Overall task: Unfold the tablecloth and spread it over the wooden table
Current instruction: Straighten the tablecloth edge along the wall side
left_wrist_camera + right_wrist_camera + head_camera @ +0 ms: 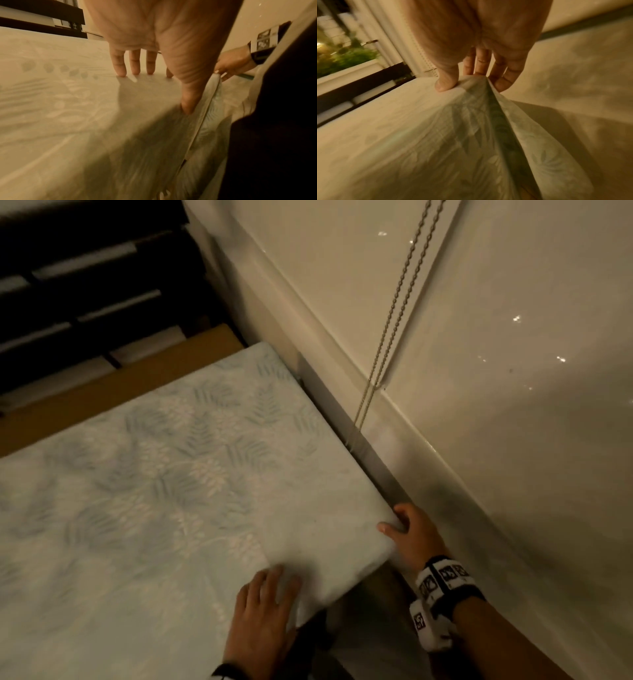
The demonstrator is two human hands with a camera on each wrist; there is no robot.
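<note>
A pale tablecloth with a blue fern print lies spread over the wooden table, whose bare brown edge shows along the far side. My left hand rests flat on the cloth near the table's near right corner, its fingers straight and pressing down. My right hand grips the cloth's corner at the table's right edge. In the right wrist view the thumb lies on top of the cloth and the fingers sit under a raised fold.
A glossy white wall runs close along the table's right side, leaving a narrow gap. A bead chain hangs down it. Dark slatted furniture stands beyond the far edge. A window with greenery shows in the right wrist view.
</note>
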